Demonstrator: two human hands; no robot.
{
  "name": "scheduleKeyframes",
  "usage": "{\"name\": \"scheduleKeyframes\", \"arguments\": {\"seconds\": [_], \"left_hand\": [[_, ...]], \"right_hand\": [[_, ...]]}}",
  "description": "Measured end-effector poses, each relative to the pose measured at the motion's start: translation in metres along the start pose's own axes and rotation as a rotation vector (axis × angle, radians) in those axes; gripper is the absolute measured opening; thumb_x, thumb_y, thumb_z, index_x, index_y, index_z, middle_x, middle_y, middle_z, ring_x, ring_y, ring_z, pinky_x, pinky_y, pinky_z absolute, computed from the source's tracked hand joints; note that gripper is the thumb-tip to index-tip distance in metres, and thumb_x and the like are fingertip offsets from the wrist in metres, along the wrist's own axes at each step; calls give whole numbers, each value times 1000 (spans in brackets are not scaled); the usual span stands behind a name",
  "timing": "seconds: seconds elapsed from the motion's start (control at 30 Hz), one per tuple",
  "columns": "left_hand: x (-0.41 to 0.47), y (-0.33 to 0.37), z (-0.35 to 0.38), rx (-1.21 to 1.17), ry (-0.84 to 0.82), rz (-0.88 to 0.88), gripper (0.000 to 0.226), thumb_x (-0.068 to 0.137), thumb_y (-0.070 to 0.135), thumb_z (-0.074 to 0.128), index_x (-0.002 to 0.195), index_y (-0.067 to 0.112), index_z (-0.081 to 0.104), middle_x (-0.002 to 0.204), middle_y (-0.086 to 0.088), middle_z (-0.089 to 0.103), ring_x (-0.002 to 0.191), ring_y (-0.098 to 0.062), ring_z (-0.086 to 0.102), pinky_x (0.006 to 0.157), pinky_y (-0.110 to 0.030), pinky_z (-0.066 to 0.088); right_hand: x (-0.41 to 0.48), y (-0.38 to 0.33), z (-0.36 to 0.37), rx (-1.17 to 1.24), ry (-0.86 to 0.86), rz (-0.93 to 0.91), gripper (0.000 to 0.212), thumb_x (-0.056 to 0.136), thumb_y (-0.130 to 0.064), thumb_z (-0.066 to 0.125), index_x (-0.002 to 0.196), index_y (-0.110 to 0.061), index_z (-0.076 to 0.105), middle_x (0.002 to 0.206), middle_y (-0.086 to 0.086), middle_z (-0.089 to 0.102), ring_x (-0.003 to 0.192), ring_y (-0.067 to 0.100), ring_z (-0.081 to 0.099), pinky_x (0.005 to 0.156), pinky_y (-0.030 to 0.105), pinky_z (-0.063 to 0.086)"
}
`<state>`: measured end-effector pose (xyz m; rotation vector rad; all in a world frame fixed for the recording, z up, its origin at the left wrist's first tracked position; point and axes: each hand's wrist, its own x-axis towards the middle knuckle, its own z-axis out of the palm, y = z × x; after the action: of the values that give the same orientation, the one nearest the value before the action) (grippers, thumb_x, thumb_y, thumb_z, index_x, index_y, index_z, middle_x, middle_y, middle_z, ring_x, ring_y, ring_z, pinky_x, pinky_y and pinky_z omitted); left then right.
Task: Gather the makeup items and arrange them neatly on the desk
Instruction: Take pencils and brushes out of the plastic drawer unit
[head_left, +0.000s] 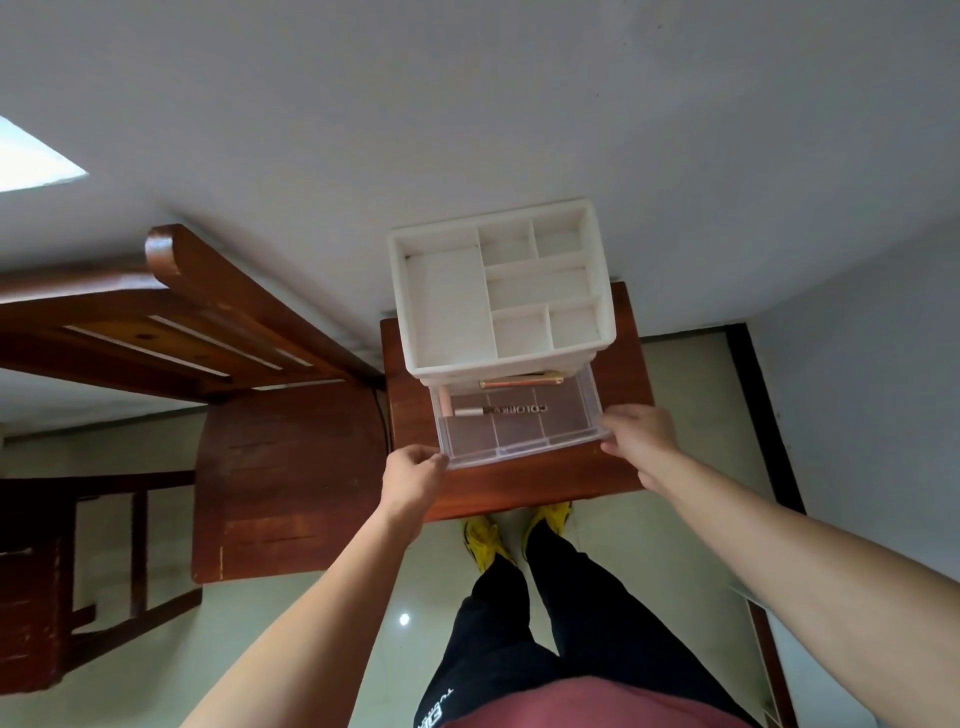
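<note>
The pale tiled floor (363, 649) runs up to a plain grey-white wall (467, 104), and a small red-brown wooden counter (519, 486) stands against it. Nearest to me, the person stands in black trousers (519, 649) and yellow shoes (480, 540), toes just under the counter's front edge, with both bare arms reaching forward.

The left hand (413, 475) has its grip clamped on the front left corner of a clear drawer (519, 447), fingers curled over the edge. The right hand (641, 436) grips the front right corner the same way, fingers bent round the plastic. The drawer is pulled well out over the counter, its back part still inside the white organizer (498, 291).

The makeup lies inside the drawer. There is a flat dusty-pink palette (561, 423) with dark lettering, and a slim pencil (470, 411) lies across its left part. A gold tube (522, 382) lies crosswise at the back, just under the organizer's lip.

The organizer sits at the rear of the counter, close to the wall. Its top is an open tray divided into 6 compartments: 1 large on the left and 5 smaller on the right.

To the left, beside the counter, stands a dark wooden chair (285, 467) with a slatted back.
</note>
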<state>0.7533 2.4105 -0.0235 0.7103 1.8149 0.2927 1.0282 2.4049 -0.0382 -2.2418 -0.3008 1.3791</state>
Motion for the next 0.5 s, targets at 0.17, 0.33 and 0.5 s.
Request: {"name": "scheduleKeyframes", "arguments": {"seconds": [0.17,0.33,0.5], "left_hand": [[-1,-11,8,93,101,-3,5,83,12,69,82,7,67,78,-5,67,68,-19,60,53,-21,43],[3,-11,10,148,107,5,6,78,6,70,76,7,64,73,-4,63,63,-17,55,48,-20,41],[3,-12,8,130,95,7,9,78,5,69,73,10,63,75,-6,64,66,-19,57,55,-22,44]], "right_hand": [[-4,18,4,-73,24,-13,25,84,-1,72,107,-8,68,101,8,64,72,15,65,79,35,60],[-1,20,6,-136,36,-44,21,82,3,72,95,-12,65,99,11,65,71,18,65,75,33,60],[-1,18,2,-240,-1,-105,24,83,-7,74,103,-16,65,110,9,67,84,20,67,80,37,59]]}}
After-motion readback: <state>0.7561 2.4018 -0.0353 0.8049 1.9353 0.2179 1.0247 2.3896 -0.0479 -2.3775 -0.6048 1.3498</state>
